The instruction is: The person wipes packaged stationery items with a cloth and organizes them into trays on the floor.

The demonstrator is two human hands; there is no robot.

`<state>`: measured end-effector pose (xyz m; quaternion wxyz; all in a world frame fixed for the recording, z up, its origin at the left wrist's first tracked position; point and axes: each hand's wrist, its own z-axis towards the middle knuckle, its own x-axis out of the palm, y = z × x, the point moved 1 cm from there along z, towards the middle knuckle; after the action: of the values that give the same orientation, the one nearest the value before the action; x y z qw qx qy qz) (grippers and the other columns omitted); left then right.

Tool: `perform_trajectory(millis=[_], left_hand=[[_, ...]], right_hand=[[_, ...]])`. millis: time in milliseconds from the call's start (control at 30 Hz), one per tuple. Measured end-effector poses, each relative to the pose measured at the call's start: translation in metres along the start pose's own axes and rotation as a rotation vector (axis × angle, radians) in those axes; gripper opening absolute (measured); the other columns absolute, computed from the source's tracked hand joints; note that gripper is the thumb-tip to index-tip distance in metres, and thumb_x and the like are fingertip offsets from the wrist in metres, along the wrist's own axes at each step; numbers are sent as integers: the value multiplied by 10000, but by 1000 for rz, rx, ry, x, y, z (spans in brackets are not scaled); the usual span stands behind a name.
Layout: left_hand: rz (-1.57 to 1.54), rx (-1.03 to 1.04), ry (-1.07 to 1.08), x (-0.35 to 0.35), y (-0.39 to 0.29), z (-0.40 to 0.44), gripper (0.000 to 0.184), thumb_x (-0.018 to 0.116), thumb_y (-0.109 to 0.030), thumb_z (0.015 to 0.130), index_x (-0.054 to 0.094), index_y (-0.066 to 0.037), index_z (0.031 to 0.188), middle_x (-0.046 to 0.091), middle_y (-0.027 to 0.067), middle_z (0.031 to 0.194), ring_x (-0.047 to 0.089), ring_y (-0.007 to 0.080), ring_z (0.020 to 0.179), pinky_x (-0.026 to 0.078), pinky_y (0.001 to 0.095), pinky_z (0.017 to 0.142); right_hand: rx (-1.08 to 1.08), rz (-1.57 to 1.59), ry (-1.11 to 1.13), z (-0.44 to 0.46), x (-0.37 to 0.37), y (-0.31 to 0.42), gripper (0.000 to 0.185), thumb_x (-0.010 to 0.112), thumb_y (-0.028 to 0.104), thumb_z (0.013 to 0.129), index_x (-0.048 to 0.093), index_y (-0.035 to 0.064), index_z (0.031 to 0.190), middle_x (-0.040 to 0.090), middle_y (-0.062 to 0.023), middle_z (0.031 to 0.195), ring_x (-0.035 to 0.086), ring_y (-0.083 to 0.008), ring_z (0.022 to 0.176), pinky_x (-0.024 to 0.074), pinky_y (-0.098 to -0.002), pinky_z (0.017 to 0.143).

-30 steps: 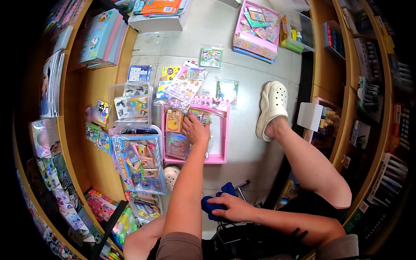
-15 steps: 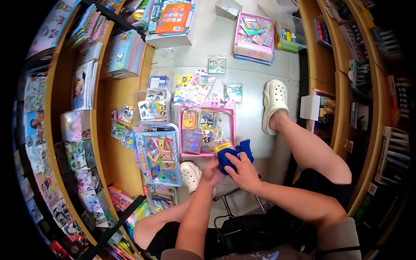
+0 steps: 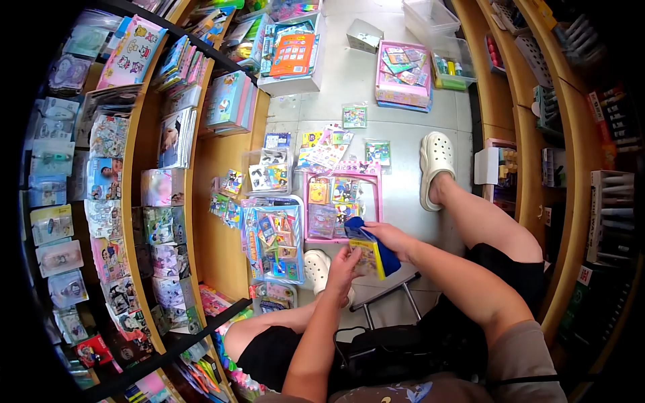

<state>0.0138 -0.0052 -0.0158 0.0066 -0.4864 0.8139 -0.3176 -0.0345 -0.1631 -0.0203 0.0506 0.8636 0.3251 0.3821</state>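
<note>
My left hand (image 3: 344, 267) is closed on a yellow-edged flat packet (image 3: 371, 260) with a clear front. A dark blue cloth (image 3: 388, 260) lies behind and against the packet, and my right hand (image 3: 394, 240) grips it near its upper end. Just beyond my hands sits a pink-framed box (image 3: 380, 201) with several small packets in it. To its left stands a blue-edged tray (image 3: 300, 232) of small colourful packets. Behind that tray is a clear plastic bin (image 3: 289, 164) holding more packets.
Loose packets and sticker sheets (image 3: 329, 149) lie on the floor past the pink box. Wooden shelves of goods (image 3: 262, 134) line the left, with more shelves (image 3: 571, 134) on the right. A white box of books (image 3: 295, 82) and a pink box (image 3: 403, 91) stand farther off.
The blue cloth was bunched over the packet; now it hangs beside it, and more of the packet's face shows. My right hand has moved up and right. The view has shifted left.
</note>
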Motion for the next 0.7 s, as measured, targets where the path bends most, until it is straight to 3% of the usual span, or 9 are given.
perform_trajectory(millis=[133,267,333,400,500,533,567,633,700], left_hand=[[-6,264,-285,16,10,2,347,527,-325,888,452,-42,1073,535,39,938,525,112,822,429,242,723],[338,524,-376,9,34,17,343,533,-309,885,459,-25,1064,551,72,884,538,141,793,435,263,696],[464,521,-366,-3,35,15,328,552,-306,874,480,-22,1020,566,81,852,548,136,759,443,268,667],[516,518,-394,-28,39,22,366,568,-353,855,518,-9,970,591,93,818,564,137,700,457,286,622],[641,136,-642,-79,31,30,438,527,-431,862,529,-14,995,608,87,853,576,139,710,462,292,622],[471,81,-719,-98,25,33,474,491,-465,870,533,-19,1022,610,90,890,585,149,738,468,302,633],[297,28,-794,-118,19,37,512,454,-500,878,538,-24,1049,612,92,928,593,159,766,475,312,645],[-111,120,-899,-154,-1,42,559,411,-535,883,534,-28,1086,600,98,1005,599,187,831,484,333,674],[-188,156,-943,-200,-28,46,580,391,-533,889,514,-22,1134,581,94,1062,591,220,890,489,359,705]], right_hand=[[15,-113,-48,-7,11,5,248,465,214,895,556,80,1083,611,-73,966,597,-156,801,487,-289,710],[-19,-232,-44,-6,16,-1,250,504,193,867,579,71,1073,606,-66,938,588,-147,787,479,-285,703],[-50,-262,-3,-9,16,3,272,545,206,836,590,70,1068,601,-64,913,589,-149,759,497,-301,648],[53,-309,-27,-19,23,14,280,552,229,828,603,64,1049,607,-54,901,568,-131,766,478,-280,666],[197,-293,21,-32,39,24,283,571,257,814,621,60,1012,611,-48,879,556,-122,749,469,-267,659],[245,-272,51,-31,43,22,283,579,265,809,626,60,998,611,-48,870,556,-123,739,469,-266,652],[141,-324,70,-30,49,14,293,586,269,804,630,59,1002,615,-48,864,559,-124,731,467,-261,645],[179,-395,101,-25,51,3,312,590,272,803,625,61,1031,618,-50,891,562,-124,741,464,-258,649],[192,-407,103,-19,46,-5,337,590,274,802,611,68,1068,618,-48,910,563,-118,742,462,-251,642]])
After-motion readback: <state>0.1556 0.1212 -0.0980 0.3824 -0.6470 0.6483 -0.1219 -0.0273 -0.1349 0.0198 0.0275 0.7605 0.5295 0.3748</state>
